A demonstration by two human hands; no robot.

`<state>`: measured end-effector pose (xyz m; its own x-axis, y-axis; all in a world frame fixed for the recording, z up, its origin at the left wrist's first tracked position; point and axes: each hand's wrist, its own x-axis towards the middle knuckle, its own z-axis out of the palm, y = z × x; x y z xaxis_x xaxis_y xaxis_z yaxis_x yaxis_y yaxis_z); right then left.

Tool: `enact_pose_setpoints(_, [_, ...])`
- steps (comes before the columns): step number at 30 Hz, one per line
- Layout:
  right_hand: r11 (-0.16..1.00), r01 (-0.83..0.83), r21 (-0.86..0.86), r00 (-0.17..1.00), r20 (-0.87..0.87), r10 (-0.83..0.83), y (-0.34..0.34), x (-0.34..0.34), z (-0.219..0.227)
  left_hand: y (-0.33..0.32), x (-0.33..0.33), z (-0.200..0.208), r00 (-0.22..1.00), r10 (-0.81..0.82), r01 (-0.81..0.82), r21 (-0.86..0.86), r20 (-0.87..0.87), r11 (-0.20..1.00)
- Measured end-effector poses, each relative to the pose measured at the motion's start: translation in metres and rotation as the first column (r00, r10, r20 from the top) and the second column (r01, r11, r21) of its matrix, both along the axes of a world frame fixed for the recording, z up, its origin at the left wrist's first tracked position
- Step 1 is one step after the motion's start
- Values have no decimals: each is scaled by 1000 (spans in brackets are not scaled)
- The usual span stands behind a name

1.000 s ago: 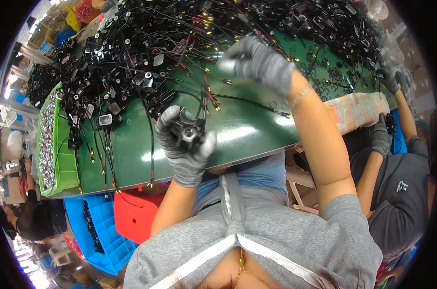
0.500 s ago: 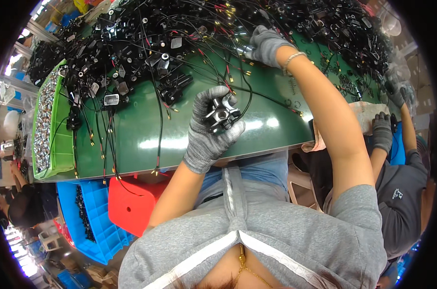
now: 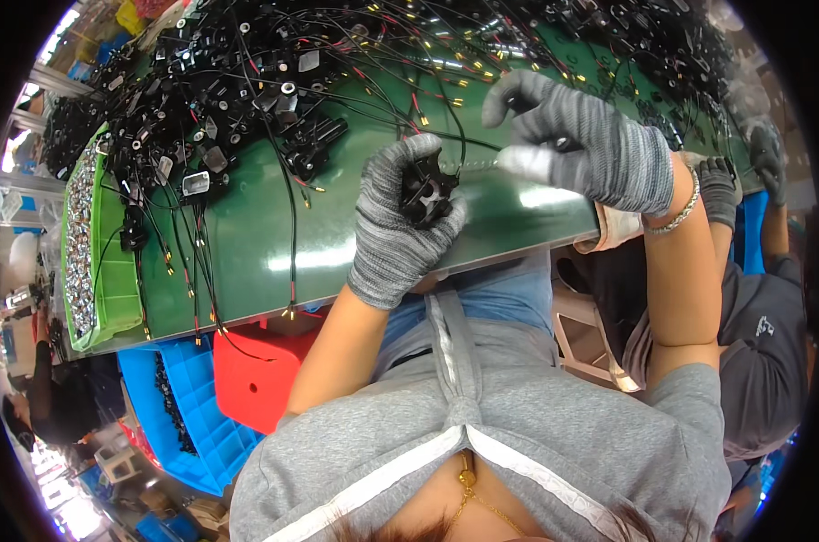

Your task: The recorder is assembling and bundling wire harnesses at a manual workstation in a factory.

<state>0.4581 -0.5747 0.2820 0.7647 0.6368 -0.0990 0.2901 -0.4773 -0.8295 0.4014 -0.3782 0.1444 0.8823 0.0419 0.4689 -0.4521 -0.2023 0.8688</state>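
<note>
My left hand, in a grey knitted glove, is closed around a small black clamp-like part just above the table's front edge. A thin coil spring spans the gap between this part and the gloved thumb of my right hand. The thumb meets the spring's outer end; the index finger is raised and bent away from it. Which finger presses from behind the thumb is hidden. Black cables with red and gold tips lie just beyond both hands.
A heap of black parts and cables covers the far side of the green table. At the left stands a green bin of small shiny metal pieces. A red stool and blue crate sit below; a co-worker's gloved hand is at right.
My right hand has come back from the heap toward my left hand, and the spring now shows between them. The part in my left hand has turned, showing a darker side.
</note>
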Motion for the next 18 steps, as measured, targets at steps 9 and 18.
enact_pose_setpoints(9, [861,-110,-497,887,342,311,31,-15,-13,-3,-6,14,981,-31,-55,432,190,900])
enact_pose_setpoints(18, [366,-62,929,854,239,-463,-24,30,-55,10,-16,15,878,-479,294,-790,0,539])
